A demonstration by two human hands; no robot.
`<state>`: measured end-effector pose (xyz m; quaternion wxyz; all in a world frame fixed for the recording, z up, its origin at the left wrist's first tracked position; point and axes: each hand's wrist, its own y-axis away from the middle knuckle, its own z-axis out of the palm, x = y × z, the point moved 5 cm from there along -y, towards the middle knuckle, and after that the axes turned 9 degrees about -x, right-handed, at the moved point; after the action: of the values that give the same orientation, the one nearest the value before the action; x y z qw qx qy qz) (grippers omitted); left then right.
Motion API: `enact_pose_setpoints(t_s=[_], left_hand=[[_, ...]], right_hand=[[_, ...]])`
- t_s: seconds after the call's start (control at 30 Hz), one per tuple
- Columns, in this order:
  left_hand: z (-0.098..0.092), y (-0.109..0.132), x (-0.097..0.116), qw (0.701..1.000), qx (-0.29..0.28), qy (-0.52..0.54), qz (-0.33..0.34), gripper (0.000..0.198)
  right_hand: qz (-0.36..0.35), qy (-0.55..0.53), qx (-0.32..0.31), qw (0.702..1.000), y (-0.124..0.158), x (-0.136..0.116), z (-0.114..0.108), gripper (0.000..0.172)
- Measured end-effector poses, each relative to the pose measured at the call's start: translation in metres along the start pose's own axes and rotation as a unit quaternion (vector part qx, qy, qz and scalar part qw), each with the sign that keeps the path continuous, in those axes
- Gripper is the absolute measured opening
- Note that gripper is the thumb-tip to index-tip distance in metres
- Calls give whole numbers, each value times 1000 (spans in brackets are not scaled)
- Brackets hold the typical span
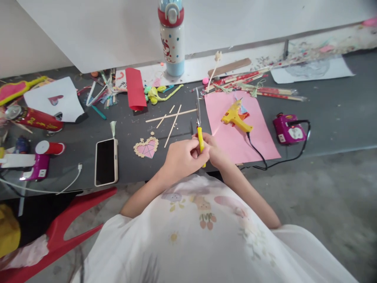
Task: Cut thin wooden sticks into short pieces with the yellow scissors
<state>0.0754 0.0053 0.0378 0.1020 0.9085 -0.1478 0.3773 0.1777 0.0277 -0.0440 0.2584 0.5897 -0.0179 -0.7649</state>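
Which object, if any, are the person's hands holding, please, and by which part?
The left hand grips the slim, metal-bladed, yellow-handled tool by its handle; whether the right hand also grips it cannot be told.

A loose white top (191, 251) with pastel prints clothes the body, its white sleeves (110, 230) ending by the bare forearms (250, 194). Nearest the left hand (183, 157), a greyish-lilac motif (173, 197) sits over green leaves (173, 208); below the right hand (214, 151), a pink patch (225, 200). Farther from both are reddish strawberry-like shapes (207, 225), a yellow sun (174, 237) and pale sprigs (259, 240).
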Motion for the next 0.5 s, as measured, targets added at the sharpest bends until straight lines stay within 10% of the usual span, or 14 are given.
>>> enact_pose_setpoints(t_s=[0.2, 0.5], left_hand=[[2, 1, -5, 999, 25, 28, -35, 34], [2, -2, -8, 997, 69, 33, -13, 35]], right_hand=[[31, -41, -90, 995, 4, -2, -13, 25], [23, -270, -45, 961, 28, -18, -50, 55]])
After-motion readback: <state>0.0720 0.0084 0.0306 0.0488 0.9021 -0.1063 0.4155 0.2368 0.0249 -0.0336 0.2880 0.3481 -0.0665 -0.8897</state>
